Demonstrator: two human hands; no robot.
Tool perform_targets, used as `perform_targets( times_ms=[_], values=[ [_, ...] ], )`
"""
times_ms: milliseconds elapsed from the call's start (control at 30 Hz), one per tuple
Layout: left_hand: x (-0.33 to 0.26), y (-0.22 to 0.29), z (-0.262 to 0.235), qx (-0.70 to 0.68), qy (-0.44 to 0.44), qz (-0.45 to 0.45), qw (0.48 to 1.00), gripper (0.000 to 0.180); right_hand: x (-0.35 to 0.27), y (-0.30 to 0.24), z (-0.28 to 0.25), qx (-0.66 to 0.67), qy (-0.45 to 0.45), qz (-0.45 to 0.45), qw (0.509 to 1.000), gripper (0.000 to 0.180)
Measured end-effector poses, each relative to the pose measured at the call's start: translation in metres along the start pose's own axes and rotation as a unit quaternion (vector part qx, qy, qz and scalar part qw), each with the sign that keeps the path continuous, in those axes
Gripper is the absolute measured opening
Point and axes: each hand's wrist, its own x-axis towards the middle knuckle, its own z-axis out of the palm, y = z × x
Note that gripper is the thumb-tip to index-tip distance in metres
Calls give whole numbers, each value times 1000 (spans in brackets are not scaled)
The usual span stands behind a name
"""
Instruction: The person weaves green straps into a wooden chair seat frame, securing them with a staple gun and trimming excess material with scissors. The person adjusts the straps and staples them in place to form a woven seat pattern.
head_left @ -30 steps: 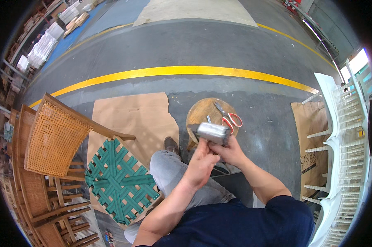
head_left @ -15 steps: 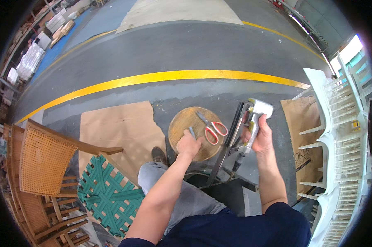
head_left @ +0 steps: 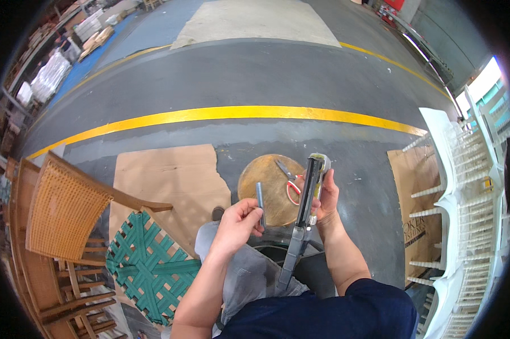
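My right hand (head_left: 327,198) is closed around a staple gun (head_left: 294,255), turned so that its long magazine faces up and one end slopes down toward my lap. A dark channel runs along the magazine. Pinched between the thumb and fingers of my left hand (head_left: 237,225) is a thin grey-blue strip of staples (head_left: 259,195), held upright, apart from the gun. Beyond the hands, red-handled scissors (head_left: 283,168) lie on a round wooden stool (head_left: 254,176); the gun and right hand partly cover them.
At left stands a chair seat woven with green webbing (head_left: 147,264), beside stacked wooden chairs with cane backs (head_left: 68,212). Stacked white chairs (head_left: 444,169) rise at right. Cardboard (head_left: 167,175) lies on the grey floor, short of a yellow line (head_left: 243,112).
My left hand has lifted the staple strip off the stool and drawn it back toward me. My right hand has moved left and turned the staple gun magazine-side up.
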Motion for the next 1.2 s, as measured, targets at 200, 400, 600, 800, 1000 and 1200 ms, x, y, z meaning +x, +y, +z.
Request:
perform_targets(
  times_ms=[200, 400, 600, 800, 1000, 1200],
  values=[
    [-75, 71, 7, 49, -33, 76, 995, 25, 19, 61, 24, 4, 7, 72, 997, 77],
    [-116, 74, 4, 198, 91, 147, 965, 28, 29, 102, 43, -29, -9, 137, 990, 89],
    [-140, 77, -1, 286, 170, 191, 924, 35, 32, 125, 52, -53, 8, 168, 984, 91],
    [-133, 87, -3, 280, 224, 196, 913, 33, 40, 150, 65, 8, 63, 160, 985, 79],
    [-112, 85, -16, 224, 281, 178, 916, 25, 40, 168, 79, 81, 27, 188, 979, 76],
    [-148, 44, -39, -45, 236, 186, 953, 22, 40, 171, 86, 64, 76, 194, 976, 80]
  ],
)
